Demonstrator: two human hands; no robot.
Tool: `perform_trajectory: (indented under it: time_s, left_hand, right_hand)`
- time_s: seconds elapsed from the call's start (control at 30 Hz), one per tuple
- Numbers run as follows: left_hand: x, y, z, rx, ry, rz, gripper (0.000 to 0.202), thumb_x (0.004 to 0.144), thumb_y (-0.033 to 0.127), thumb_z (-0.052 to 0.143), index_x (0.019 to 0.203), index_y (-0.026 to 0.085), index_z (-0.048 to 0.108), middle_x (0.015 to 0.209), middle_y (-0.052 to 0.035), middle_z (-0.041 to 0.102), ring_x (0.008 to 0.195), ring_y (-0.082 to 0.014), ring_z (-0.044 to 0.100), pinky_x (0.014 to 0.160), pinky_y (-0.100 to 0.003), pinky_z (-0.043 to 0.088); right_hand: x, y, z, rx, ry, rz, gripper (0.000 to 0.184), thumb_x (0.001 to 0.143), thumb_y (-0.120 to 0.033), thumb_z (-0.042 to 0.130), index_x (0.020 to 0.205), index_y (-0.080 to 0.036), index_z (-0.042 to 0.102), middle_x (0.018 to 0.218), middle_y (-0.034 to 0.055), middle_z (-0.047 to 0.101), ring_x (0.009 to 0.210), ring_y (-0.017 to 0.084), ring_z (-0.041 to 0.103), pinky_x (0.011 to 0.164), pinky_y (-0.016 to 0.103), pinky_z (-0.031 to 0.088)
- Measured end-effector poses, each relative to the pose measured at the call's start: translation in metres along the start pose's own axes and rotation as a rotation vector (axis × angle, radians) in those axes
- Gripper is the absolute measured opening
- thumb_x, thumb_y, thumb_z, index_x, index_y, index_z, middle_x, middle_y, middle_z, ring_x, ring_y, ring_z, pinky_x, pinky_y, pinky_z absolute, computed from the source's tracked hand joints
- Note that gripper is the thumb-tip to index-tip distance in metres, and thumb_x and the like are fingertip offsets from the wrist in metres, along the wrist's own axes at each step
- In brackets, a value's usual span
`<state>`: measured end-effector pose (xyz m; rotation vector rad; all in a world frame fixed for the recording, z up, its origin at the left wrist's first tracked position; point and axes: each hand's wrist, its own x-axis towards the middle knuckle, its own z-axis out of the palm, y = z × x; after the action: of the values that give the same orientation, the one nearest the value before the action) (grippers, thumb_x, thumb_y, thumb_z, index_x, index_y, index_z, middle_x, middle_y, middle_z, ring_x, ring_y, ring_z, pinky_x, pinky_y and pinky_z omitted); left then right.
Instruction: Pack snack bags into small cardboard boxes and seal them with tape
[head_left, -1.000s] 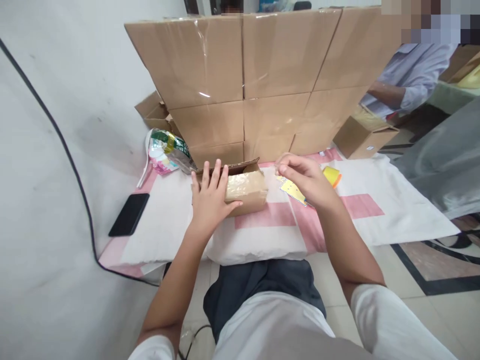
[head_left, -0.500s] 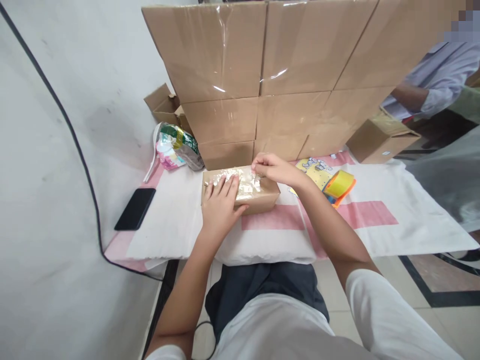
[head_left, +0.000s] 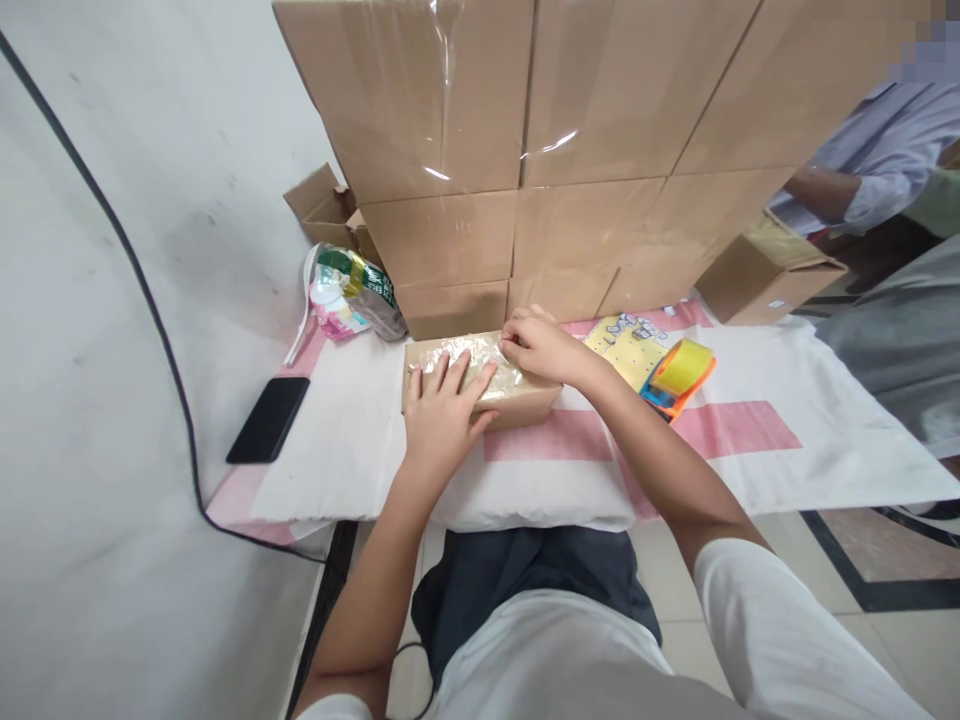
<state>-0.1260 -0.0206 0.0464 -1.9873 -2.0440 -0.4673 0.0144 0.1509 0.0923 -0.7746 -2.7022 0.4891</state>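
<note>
A small cardboard box (head_left: 525, 406) lies on the cloth-covered table in front of me, its top covered with shiny, wrinkled clear tape (head_left: 474, 352). My left hand (head_left: 442, 408) rests on the left part of the box top, fingers spread, thumb by the near edge. My right hand (head_left: 546, 347) is on the right part of the top, its fingertips curled and pressed together at the tape. Whatever is between those fingertips is hidden. Right of the box is a tape dispenser (head_left: 681, 376) with a yellow roll, beside a yellow printed sheet (head_left: 624, 345).
Stacked cardboard boxes (head_left: 442, 240) wall off the back. A black phone (head_left: 268, 420), a plastic packet (head_left: 349, 290) and an open carton (head_left: 324, 208) are at left. Another carton (head_left: 769, 270) and a person's sleeve (head_left: 892, 165) are at right. A black cable (head_left: 161, 330) runs along the wall.
My right hand has shifted slightly toward me and its fingers have curled in more. My left fingers have spread wider on the box top. The box stays in place.
</note>
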Motion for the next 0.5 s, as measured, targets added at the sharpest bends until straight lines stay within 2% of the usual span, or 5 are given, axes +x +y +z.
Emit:
perform_trajectory:
  time_s: [0.13,0.27,0.4,0.5]
  left_hand:
    - [0.000,0.000,0.001,-0.001,0.001,0.000,0.058,0.093,0.045,0.068,0.148,0.034,0.057,0.159,-0.0092,0.050,0.146,-0.0389,0.046,0.120,-0.064,0.029]
    - [0.000,0.000,0.001,-0.008,0.005,-0.004,0.059,0.092,0.045,0.068,0.149,0.034,0.057,0.159,-0.0094,0.050,0.146,-0.0391,0.046,0.121,-0.064,0.028]
    - [0.000,0.001,0.000,0.001,0.007,-0.009,0.062,0.093,0.047,0.067,0.152,0.035,0.052,0.160,-0.0091,0.050,0.147,-0.0394,0.045,0.120,-0.065,0.028]
    - [0.000,0.001,0.000,0.013,0.005,-0.007,0.066,0.094,0.048,0.066,0.156,0.036,0.045,0.160,-0.0090,0.049,0.147,-0.0394,0.044,0.119,-0.065,0.028]
  right_hand:
    - [-0.002,0.003,0.009,-0.056,0.063,-0.010,0.023,0.098,-0.027,0.049,0.082,-0.018,0.063,0.097,0.0113,0.060,0.098,0.027,0.050,0.092,0.041,0.038]
    - [-0.005,0.006,0.016,-0.023,0.129,-0.022,0.022,0.100,-0.028,0.046,0.087,-0.018,0.060,0.102,0.0122,0.061,0.101,0.029,0.051,0.090,0.043,0.038]
    - [-0.012,0.002,0.010,0.269,0.189,-0.136,0.019,0.100,-0.028,0.048,0.083,-0.021,0.051,0.093,0.0066,0.057,0.091,0.023,0.053,0.085,0.038,0.041]
    - [-0.017,-0.001,-0.003,0.457,0.304,-0.193,0.024,0.103,-0.034,0.047,0.081,-0.022,0.048,0.089,0.0038,0.052,0.084,0.020,0.051,0.081,0.035,0.042]
